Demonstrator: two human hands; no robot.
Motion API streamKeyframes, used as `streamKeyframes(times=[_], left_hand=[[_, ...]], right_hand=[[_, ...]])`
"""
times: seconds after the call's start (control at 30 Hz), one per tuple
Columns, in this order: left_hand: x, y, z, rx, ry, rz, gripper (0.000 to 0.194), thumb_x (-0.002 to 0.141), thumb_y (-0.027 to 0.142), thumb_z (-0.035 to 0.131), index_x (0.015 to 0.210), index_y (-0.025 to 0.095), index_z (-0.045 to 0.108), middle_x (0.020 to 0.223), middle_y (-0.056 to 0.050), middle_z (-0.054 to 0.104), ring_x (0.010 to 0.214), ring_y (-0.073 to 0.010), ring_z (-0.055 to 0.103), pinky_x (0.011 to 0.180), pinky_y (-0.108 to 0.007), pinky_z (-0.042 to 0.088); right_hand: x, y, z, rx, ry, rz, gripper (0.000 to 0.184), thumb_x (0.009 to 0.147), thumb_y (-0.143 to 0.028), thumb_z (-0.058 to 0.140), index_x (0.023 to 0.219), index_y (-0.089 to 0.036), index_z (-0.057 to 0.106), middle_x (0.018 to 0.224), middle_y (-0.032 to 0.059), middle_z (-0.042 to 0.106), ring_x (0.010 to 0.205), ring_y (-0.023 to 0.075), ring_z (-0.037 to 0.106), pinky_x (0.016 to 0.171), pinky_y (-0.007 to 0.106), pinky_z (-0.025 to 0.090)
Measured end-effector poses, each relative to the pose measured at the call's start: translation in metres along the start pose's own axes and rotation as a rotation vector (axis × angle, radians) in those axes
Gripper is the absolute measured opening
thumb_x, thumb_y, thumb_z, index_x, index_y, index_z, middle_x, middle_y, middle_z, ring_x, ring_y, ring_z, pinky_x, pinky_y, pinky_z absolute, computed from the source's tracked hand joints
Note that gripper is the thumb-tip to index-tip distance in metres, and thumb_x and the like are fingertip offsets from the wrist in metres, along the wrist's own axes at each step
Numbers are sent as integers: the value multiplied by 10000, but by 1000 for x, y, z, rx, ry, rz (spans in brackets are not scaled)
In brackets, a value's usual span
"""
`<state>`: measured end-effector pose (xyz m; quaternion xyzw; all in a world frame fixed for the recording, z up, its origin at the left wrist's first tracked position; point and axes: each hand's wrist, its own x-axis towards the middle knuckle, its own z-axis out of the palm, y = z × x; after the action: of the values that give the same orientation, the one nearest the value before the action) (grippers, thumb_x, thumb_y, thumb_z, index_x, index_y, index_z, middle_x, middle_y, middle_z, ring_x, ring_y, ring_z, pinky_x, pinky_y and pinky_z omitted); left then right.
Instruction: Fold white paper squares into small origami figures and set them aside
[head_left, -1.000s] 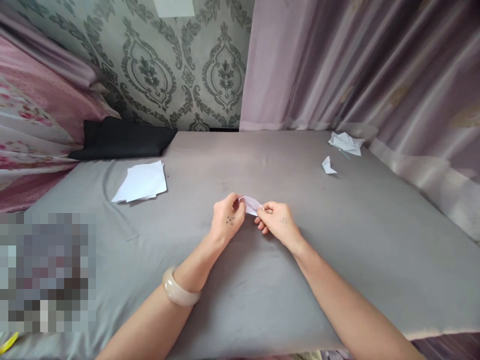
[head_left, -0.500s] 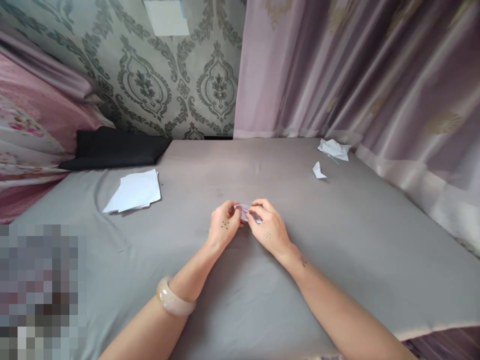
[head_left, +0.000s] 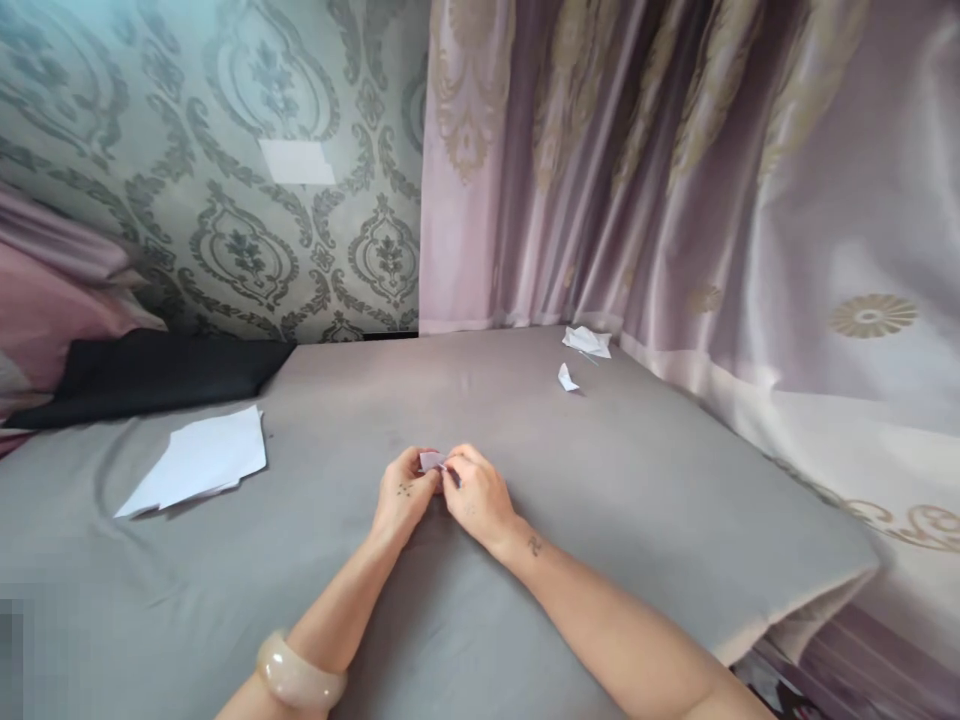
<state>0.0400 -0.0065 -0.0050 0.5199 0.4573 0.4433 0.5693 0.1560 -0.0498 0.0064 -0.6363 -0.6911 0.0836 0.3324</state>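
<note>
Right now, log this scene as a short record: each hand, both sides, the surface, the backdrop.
Left hand: holds small paper; bangle on that forearm
Right hand: pinches the same paper from its right
Left side: stacked sheets, black cloth behind them
Far right: folded paper, paper pile behind it
Surface: grey cloth
Backdrop: patterned wall, curtain
</note>
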Motion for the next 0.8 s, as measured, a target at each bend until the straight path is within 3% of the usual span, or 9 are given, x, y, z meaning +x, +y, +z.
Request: streamKeyframes(times=[0.3, 0.57, 0.8], left_hand=[[-1, 5, -2, -36, -8, -39, 264, 558, 114, 576, 817, 126, 619, 670, -1, 661, 629, -146, 631, 584, -222, 516], [10, -1, -3, 62, -12, -9, 154, 621, 55, 496, 694, 126, 612, 600, -10, 623, 583, -142, 621, 545, -229, 517], [18, -6, -9, 132, -29, -3, 95, 707, 93, 551, 658, 133, 623, 576, -4, 623, 571, -131, 627, 562, -209, 515]], right_hand=[[-4, -4, 1, -138, -29, -87, 213, 865, -144, 468, 848, -190, 675, 1028, 43, 636, 864, 146, 602, 697, 252, 443], [6, 1, 0, -38, 8, -46, 190, 801, -121, 528, 700, -175, 680, 951, 65, 671, 814, 148, 618, 746, 256, 453], [9, 7, 7, 28, 28, -29, 184, 776, -135, 543, 670, -190, 683, 920, 57, 674, 733, 143, 612, 713, 269, 457]])
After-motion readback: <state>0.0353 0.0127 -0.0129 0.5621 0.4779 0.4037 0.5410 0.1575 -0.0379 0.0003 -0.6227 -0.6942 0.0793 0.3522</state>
